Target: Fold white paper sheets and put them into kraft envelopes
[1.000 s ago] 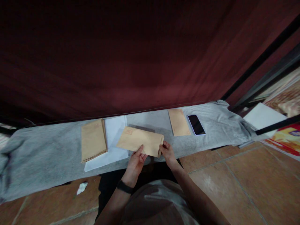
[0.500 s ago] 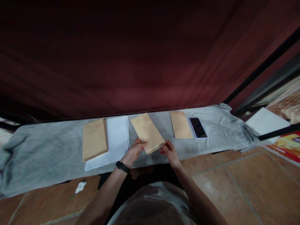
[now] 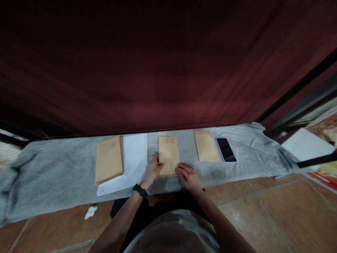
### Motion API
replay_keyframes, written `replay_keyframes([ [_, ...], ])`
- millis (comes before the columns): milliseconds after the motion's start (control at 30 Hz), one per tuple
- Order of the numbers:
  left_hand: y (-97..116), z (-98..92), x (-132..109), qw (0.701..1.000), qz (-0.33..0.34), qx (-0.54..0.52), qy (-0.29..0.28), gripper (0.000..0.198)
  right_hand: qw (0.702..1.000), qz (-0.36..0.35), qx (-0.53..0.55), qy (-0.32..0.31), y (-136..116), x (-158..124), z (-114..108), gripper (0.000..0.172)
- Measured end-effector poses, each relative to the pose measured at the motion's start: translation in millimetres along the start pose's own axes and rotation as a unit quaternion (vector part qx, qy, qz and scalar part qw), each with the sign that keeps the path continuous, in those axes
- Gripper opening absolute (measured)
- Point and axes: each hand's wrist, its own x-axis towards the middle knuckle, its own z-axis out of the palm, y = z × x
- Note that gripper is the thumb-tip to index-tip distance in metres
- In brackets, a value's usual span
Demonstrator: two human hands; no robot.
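A brown paper envelope (image 3: 169,151) lies nearly straight in front of me on the grey cloth, with faint reddish print at its top right. My left hand (image 3: 153,168) pinches its lower left edge, thumb on top. On the lower right edge, my right hand (image 3: 190,177) grips with bent fingers held together, close to a crease along the near end. To the left, a stack of brown envelopes (image 3: 108,160) overlaps white paper sheets (image 3: 134,158). Another single envelope (image 3: 206,146) lies to the right of my hands.
A phone (image 3: 226,150) with a pale purple edge lies at the right. The grey cloth (image 3: 60,168) covers a long narrow surface against a dark red curtain (image 3: 168,88). Tiled floor (image 3: 252,211) lies below, with a crumpled white scrap (image 3: 91,212) at the left.
The envelope in my hands has turned from slanted to nearly straight and come down onto the cloth. My right hand has shifted onto its right edge. The view has shifted slightly.
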Motion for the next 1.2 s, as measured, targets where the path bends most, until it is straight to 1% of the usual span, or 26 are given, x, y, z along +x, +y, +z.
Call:
replay_keyframes([
  [33, -1.5, 0.2, -0.2, 0.997, 0.053, 0.063, 0.005, 0.048, 1.0, 0.001, -0.011, -0.002, -0.3, -0.1, 1.5, 0.031],
  [67, -2.9, 2.4, 0.0, 0.983, 0.117, 0.14, 0.001, 0.047, 1.0, 0.002, -0.02, -0.003, -0.8, -0.1, 2.5, 0.03],
  [100, -4.2, 6.6, 1.0, 0.958, 0.183, 0.219, -0.015, 0.046, 1.0, 0.002, -0.027, -0.001, -1.4, 0.0, 3.0, 0.029],
  [133, -5.4, 12.8, 3.3, 0.926, 0.244, 0.285, -0.039, 0.046, 0.999, 0.0, -0.032, 0.002, -2.2, 0.1, 3.0, 0.029],
  [200, -7.3, 29.9, 12.8, 0.865, 0.319, 0.372, -0.107, 0.048, 0.999, -0.008, -0.037, 0.007, -3.9, 0.5, 1.7, 0.028],
  [233, -7.7, 39.4, 20.2, 0.839, 0.339, 0.403, -0.137, 0.049, 0.999, -0.012, -0.038, 0.01, -4.7, 0.7, 0.6, 0.028],
  [267, -7.7, 48.6, 29.1, 0.817, 0.35, 0.433, -0.152, 0.049, 0.999, -0.016, -0.038, 0.011, -5.5, 0.9, -0.6, 0.029],
  [333, -6.0, 64.0, 49.2, 0.781, 0.347, 0.494, -0.159, 0.05, 0.999, -0.019, -0.038, 0.013, -6.9, 1.5, -2.6, 0.029],
  [400, -2.6, 73.2, 68.1, 0.757, 0.345, 0.531, -0.16, 0.049, 0.999, -0.018, -0.036, 0.016, -7.7, 2.2, -3.5, 0.03],
  [467, 0.5, 76.2, 80.7, 0.746, 0.347, 0.544, -0.165, 0.05, 0.999, -0.018, -0.034, 0.018, -7.9, 2.6, -3.5, 0.03],
  [533, 1.0, 74.3, 83.8, 0.749, 0.344, 0.54, -0.168, 0.05, 0.999, -0.017, -0.035, 0.014, -7.2, 2.5, -3.0, 0.03],
  [600, -2.0, 68.7, 77.0, 0.764, 0.333, 0.524, -0.175, 0.05, 0.999, -0.017, -0.039, 0.005, -5.9, 1.9, -2.6, 0.031],
  [733, -13.4, 50.2, 42.9, 0.824, 0.308, 0.428, -0.208, 0.046, 0.998, -0.02, -0.053, -0.007, -3.6, -0.2, -1.6, 0.031],
  [833, -19.3, 33.9, 11.3, 0.857, 0.291, 0.36, -0.225, 0.043, 0.998, -0.025, -0.056, -0.007, -3.0, -1.9, 0.1, 0.032],
  [933, -21.1, 18.7, -17.4, 0.864, 0.307, 0.324, -0.234, 0.04, 0.998, -0.024, -0.051, 0.006, -1.1, -3.2, 2.2, 0.033],
  [1000, -22.0, 9.4, -33.1, 0.876, 0.286, 0.306, -0.241, 0.039, 0.999, -0.018, -0.041, 0.018, 1.9, -2.2, 2.8, 0.033],
  [1067, -24.2, 0.5, -45.5, 0.881, 0.273, 0.3, -0.243, 0.041, 0.999, -0.024, -0.027, 0.02, 5.4, 2.2, 2.8, 0.034],
  [1133, -27.8, -7.7, -53.9, 0.881, 0.272, 0.303, -0.241, 0.044, 0.998, -0.052, -0.024, -0.002, 8.6, 11.8, 3.5, 0.036],
  [1200, -31.9, -14.6, -58.7, 0.881, 0.272, 0.305, -0.238, 0.046, 0.995, -0.085, -0.041, -0.041, 11.3, 27.0, 6.2, 0.04],
])
